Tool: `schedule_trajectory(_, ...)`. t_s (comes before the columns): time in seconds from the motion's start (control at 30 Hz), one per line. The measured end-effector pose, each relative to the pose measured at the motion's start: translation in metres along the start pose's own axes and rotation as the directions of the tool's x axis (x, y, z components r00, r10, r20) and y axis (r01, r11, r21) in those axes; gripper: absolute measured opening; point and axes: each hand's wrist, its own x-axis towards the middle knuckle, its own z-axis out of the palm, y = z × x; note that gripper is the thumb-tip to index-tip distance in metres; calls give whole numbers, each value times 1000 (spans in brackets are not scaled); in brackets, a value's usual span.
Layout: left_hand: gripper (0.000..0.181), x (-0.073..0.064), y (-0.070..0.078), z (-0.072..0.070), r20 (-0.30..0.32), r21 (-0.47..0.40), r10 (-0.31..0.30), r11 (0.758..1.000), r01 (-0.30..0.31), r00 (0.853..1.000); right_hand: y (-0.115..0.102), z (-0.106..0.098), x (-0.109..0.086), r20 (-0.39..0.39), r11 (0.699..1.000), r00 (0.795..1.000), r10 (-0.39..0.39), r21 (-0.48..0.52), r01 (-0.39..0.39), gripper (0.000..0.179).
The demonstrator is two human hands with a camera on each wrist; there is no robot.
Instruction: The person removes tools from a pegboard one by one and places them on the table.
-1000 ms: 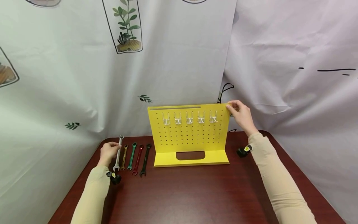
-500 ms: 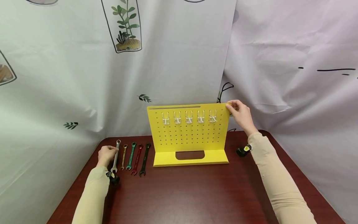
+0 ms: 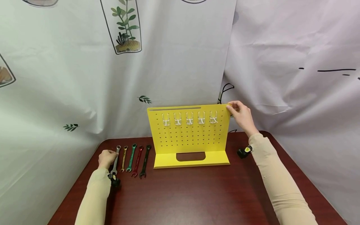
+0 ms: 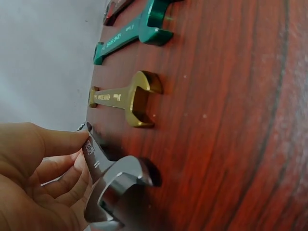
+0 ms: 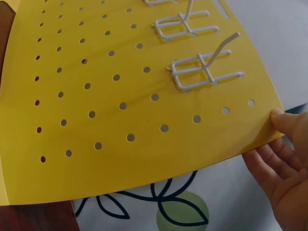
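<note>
My left hand (image 3: 107, 158) pinches a silver combination wrench (image 3: 116, 162) between thumb and fingers, at the left end of a row of wrenches. In the left wrist view, the open jaw end of the silver wrench (image 4: 118, 190) points toward the camera, close to the table. Beside it lie a gold wrench (image 3: 124, 158), a green wrench (image 3: 131, 158), a red wrench (image 3: 137, 161) and a black wrench (image 3: 145, 162). My right hand (image 3: 242, 117) grips the upper right corner of an upright yellow pegboard (image 3: 191, 134), thumb on the front face and fingers behind.
White wire hooks (image 3: 189, 118) hang in a row on the upper pegboard. Its base has a cut-out slot and rests on the dark red table (image 3: 191, 193). A printed white curtain (image 3: 180, 62) stands behind the table.
My left hand has lowered the silver wrench toward the table, beside the gold one, still pinching it. My right hand stays on the pegboard corner.
</note>
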Motion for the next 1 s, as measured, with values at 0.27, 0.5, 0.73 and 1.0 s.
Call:
schedule_trajectory(0.27,31,2,-2,2,-1,0,2,1000,-2,1000,-2,0,1,-11,1000,1000,1,2,-1,42)
schedule_trajectory(0.5,32,1,-1,4,-10,30,17,999,-17,1000,-1,0,1,-9,1000,1000,8,-2,-8,42)
schedule_trajectory(0.73,28,-1,4,1,-7,41,17,999,-16,1000,-1,2,1,-11,1000,1000,3,3,-3,42)
schedule_trajectory(1.0,22,1,8,2,-4,54,-10,998,11,1000,0,1,1,-16,1000,1000,10,-6,-10,43)
